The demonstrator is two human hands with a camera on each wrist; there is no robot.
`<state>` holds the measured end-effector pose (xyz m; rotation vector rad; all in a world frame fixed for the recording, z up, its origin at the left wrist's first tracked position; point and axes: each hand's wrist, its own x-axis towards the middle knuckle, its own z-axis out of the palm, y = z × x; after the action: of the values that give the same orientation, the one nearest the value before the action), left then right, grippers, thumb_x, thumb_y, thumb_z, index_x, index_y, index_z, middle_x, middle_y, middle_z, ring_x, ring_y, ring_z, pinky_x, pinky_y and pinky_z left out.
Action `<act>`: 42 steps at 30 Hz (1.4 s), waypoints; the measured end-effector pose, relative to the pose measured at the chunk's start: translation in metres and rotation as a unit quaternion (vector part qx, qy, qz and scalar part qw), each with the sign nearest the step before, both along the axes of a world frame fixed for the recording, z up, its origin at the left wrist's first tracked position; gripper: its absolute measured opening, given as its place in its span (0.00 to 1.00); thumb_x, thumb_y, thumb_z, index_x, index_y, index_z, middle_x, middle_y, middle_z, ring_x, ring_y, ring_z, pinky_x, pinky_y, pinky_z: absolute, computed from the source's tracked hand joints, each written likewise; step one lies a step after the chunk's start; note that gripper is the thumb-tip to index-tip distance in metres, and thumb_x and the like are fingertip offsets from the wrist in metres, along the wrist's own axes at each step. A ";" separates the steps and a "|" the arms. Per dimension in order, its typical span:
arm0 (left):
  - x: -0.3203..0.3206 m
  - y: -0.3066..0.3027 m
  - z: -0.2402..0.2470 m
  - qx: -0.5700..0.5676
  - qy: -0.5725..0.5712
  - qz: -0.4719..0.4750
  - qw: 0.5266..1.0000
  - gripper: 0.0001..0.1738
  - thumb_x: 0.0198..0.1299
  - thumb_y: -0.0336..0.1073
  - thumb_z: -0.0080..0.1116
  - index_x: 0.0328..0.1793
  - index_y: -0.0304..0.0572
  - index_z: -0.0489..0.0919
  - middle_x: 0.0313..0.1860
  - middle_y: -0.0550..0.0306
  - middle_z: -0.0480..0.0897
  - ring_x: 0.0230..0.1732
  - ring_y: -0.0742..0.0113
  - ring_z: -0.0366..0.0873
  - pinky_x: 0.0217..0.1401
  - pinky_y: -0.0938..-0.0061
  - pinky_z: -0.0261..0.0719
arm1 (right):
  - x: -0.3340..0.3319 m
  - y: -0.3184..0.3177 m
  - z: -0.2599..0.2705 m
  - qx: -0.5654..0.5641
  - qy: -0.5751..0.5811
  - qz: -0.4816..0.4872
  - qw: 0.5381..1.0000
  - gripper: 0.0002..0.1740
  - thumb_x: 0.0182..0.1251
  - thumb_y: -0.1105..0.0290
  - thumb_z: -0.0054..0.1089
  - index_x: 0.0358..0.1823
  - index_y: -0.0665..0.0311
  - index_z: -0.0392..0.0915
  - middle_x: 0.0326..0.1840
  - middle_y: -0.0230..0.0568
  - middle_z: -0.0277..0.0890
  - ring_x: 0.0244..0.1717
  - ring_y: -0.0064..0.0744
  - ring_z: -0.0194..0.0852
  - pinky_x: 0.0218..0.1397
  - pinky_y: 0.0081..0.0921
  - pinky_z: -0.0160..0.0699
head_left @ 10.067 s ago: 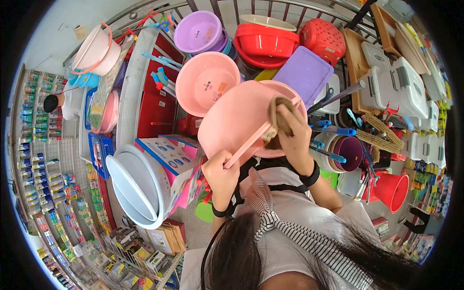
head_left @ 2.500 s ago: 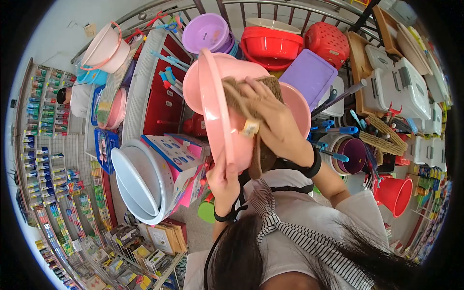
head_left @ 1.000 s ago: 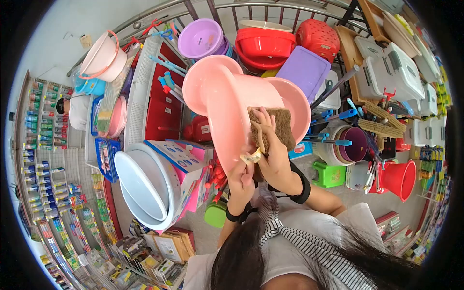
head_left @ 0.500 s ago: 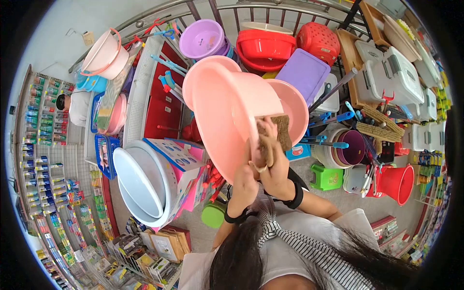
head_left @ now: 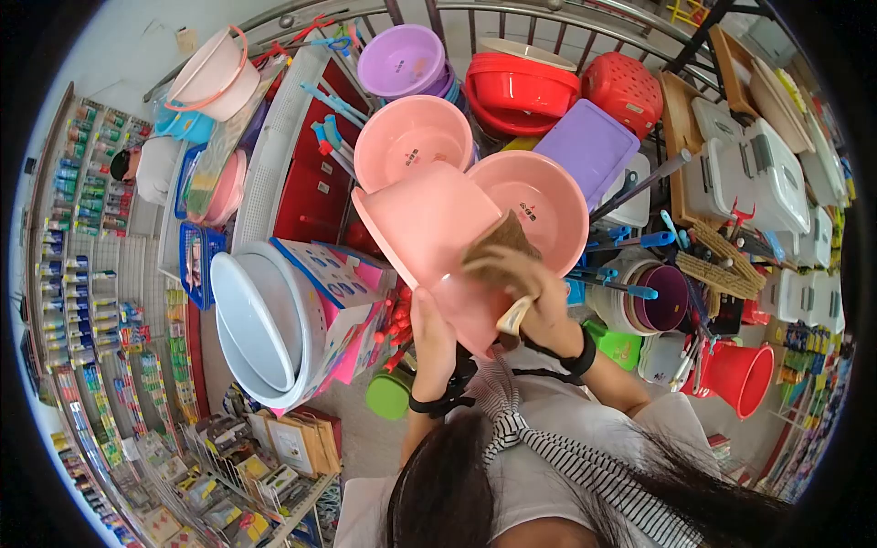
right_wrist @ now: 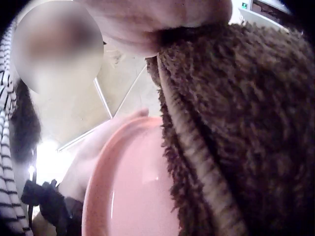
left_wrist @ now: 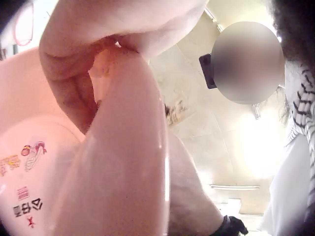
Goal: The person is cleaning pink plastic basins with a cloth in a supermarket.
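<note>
A pink plastic basin point(head_left: 438, 210) is held tilted in front of the body, its outer side and base turned towards the head camera. My left hand point(head_left: 433, 336) grips its rim at the near left; in the left wrist view the fingers point(left_wrist: 74, 93) curl over the edge, and printed figures show inside. On the outer wall my right hand point(head_left: 537, 294), blurred, holds a brown fuzzy cloth point(head_left: 502, 239) with a pale label point(head_left: 514, 315). That cloth point(right_wrist: 246, 108) fills much of the right wrist view, bunched under the palm beside the basin's rim.
Two more pink basins point(head_left: 416, 137) point(head_left: 544, 196) stand just beyond. Behind are purple basins point(head_left: 402, 59), red basins point(head_left: 525, 87) and a purple lid point(head_left: 594, 146). Pale blue tubs point(head_left: 251, 324) stand left, blue-ended handles point(head_left: 653, 239) right. Another person point(head_left: 163, 169) is at far left.
The basin has turned from showing its inside to showing its outer side. My right hand and the cloth have moved from the near rim onto the outer wall, away from my left hand.
</note>
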<state>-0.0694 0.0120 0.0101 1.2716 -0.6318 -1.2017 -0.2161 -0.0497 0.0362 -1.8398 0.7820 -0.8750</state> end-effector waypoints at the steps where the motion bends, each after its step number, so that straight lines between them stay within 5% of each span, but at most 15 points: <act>1: 0.002 -0.002 0.002 0.006 0.015 0.001 1.000 0.33 0.75 0.56 0.29 0.68 0.34 0.62 0.62 0.51 0.72 0.60 0.66 0.72 0.62 0.71 0.70 | -0.003 0.002 0.001 0.056 -0.098 -0.056 0.992 0.22 0.64 0.76 0.50 0.60 0.69 0.71 0.62 0.45 0.73 0.61 0.43 0.74 0.63 0.37 0.72; 3: 0.003 -0.003 0.006 0.008 0.014 0.021 1.000 0.33 0.75 0.56 0.29 0.69 0.33 0.62 0.63 0.50 0.72 0.59 0.66 0.72 0.60 0.71 0.72 | -0.014 -0.016 -0.013 0.122 -0.296 -0.058 0.946 0.21 0.69 0.76 0.45 0.64 0.69 0.67 0.64 0.46 0.70 0.62 0.40 0.72 0.64 0.38 0.72; 6: 0.003 -0.002 0.000 -0.021 -0.061 0.043 0.997 0.33 0.75 0.55 0.30 0.71 0.31 0.59 0.64 0.48 0.70 0.60 0.64 0.71 0.60 0.71 0.72 | -0.023 -0.027 -0.008 0.129 -0.243 -0.244 0.930 0.19 0.73 0.75 0.43 0.64 0.73 0.65 0.63 0.45 0.69 0.59 0.35 0.73 0.62 0.34 0.72; 8: 0.003 -0.001 -0.009 -0.042 -0.118 0.056 0.991 0.32 0.75 0.53 0.31 0.70 0.30 0.60 0.62 0.48 0.72 0.58 0.65 0.72 0.59 0.72 0.72 | -0.021 -0.038 -0.002 -0.032 -0.172 -0.293 0.940 0.17 0.71 0.78 0.46 0.59 0.74 0.70 0.55 0.44 0.75 0.54 0.32 0.76 0.57 0.28 0.73; 11: -0.003 -0.001 0.005 -0.039 -0.186 0.056 0.980 0.29 0.75 0.51 0.35 0.66 0.29 0.65 0.56 0.51 0.75 0.53 0.68 0.73 0.56 0.73 0.72 | -0.013 -0.039 0.019 0.006 -0.199 -0.252 0.947 0.18 0.65 0.81 0.50 0.57 0.74 0.73 0.51 0.45 0.79 0.52 0.34 0.77 0.57 0.29 0.72; 13: -0.008 0.001 0.011 -0.013 -0.201 0.042 0.979 0.28 0.75 0.50 0.37 0.63 0.29 0.67 0.51 0.52 0.77 0.51 0.69 0.73 0.54 0.74 0.72 | 0.014 -0.045 0.034 -0.210 -0.061 -0.144 0.965 0.25 0.57 0.78 0.56 0.59 0.71 0.73 0.56 0.50 0.76 0.59 0.52 0.74 0.66 0.41 0.67; 18: -0.006 0.010 0.005 -0.110 -0.275 0.089 0.951 0.30 0.73 0.54 0.38 0.56 0.28 0.72 0.41 0.58 0.78 0.42 0.74 0.72 0.44 0.78 0.71 | 0.020 -0.028 0.021 -0.344 0.090 -0.037 0.934 0.26 0.55 0.69 0.59 0.58 0.65 0.73 0.67 0.44 0.67 0.71 0.46 0.61 0.72 0.46 0.58; 22: -0.009 0.008 0.007 -0.111 -0.293 0.111 0.943 0.31 0.73 0.54 0.38 0.54 0.26 0.73 0.37 0.60 0.76 0.35 0.76 0.69 0.36 0.80 0.66 | 0.007 -0.031 0.009 -0.331 0.077 0.097 0.935 0.19 0.56 0.70 0.54 0.52 0.63 0.75 0.69 0.37 0.66 0.71 0.40 0.60 0.72 0.45 0.58; 29: -0.009 0.024 0.013 -0.063 -0.321 0.079 0.942 0.26 0.73 0.50 0.40 0.47 0.29 0.73 0.27 0.67 0.68 0.31 0.77 0.62 0.31 0.78 0.61 | 0.011 -0.049 0.023 -0.283 0.066 0.011 0.957 0.26 0.53 0.73 0.53 0.58 0.60 0.74 0.66 0.39 0.69 0.70 0.45 0.61 0.72 0.46 0.57; 31: -0.007 0.023 0.012 -0.059 -0.327 0.075 0.940 0.26 0.73 0.50 0.39 0.47 0.29 0.73 0.27 0.67 0.68 0.31 0.78 0.62 0.31 0.78 0.61 | 0.011 -0.037 0.023 -0.287 0.062 0.012 0.956 0.21 0.53 0.72 0.53 0.52 0.58 0.77 0.66 0.37 0.69 0.70 0.43 0.62 0.73 0.46 0.56; 33: -0.006 0.019 0.004 -0.092 -0.260 0.109 0.955 0.38 0.69 0.60 0.43 0.60 0.24 0.71 0.25 0.66 0.72 0.26 0.81 0.66 0.26 0.83 0.62 | 0.007 -0.024 0.014 -0.304 0.054 0.097 0.946 0.17 0.53 0.70 0.54 0.46 0.57 0.79 0.65 0.34 0.70 0.69 0.40 0.62 0.74 0.44 0.56; 35: -0.005 0.017 -0.002 -0.104 -0.271 0.100 0.952 0.39 0.69 0.61 0.42 0.60 0.24 0.71 0.25 0.66 0.71 0.25 0.81 0.65 0.25 0.82 0.61 | 0.003 -0.021 0.012 -0.307 0.055 0.092 0.946 0.15 0.52 0.69 0.55 0.44 0.57 0.80 0.63 0.32 0.72 0.69 0.38 0.64 0.73 0.42 0.57; 39: 0.000 0.028 0.002 -0.058 -0.334 0.034 0.940 0.34 0.72 0.58 0.37 0.51 0.26 0.74 0.25 0.65 0.71 0.28 0.79 0.67 0.28 0.77 0.63 | -0.002 -0.045 0.012 -0.313 0.070 0.063 0.945 0.15 0.57 0.68 0.53 0.46 0.61 0.78 0.63 0.36 0.72 0.68 0.44 0.64 0.73 0.45 0.57; 42: -0.001 0.023 0.004 -0.079 -0.348 0.026 0.934 0.34 0.70 0.59 0.40 0.52 0.27 0.74 0.22 0.64 0.72 0.25 0.79 0.68 0.26 0.77 0.62 | -0.003 -0.055 0.013 -0.200 0.009 0.007 0.980 0.21 0.54 0.77 0.50 0.52 0.66 0.74 0.65 0.46 0.69 0.69 0.56 0.59 0.73 0.54 0.50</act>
<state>-0.0703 0.0348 0.0142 1.5623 -1.1718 -0.6128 -0.2192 -0.1051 0.0495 -2.2015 0.6342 -1.0659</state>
